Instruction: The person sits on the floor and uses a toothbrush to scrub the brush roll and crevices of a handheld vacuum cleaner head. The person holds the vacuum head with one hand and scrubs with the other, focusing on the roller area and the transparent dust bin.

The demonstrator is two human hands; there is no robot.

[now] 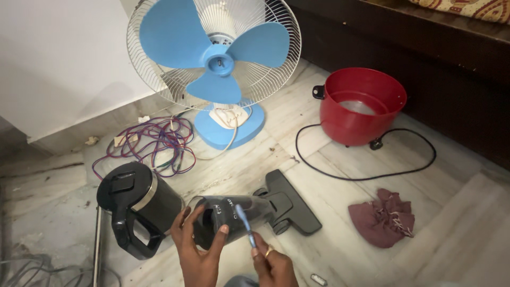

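I see the dark smoky canister [234,215] low in the middle, lying with its long axis running left-right, open end toward me-left. My left hand [199,250] wraps its rim, fingers curled around it. My right hand [273,266] pinches a blue toothbrush [244,223], bristles against the canister's pale-lettered side. A black kettle [138,204] stands just left; a black floor nozzle [289,204] lies right.

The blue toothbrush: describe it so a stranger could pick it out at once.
Start at the blue table fan and come straight down the marble floor to the two hands at the bottom edge. The right hand holds the blue toothbrush against a dark translucent canister; it is the only slim blue stick there.
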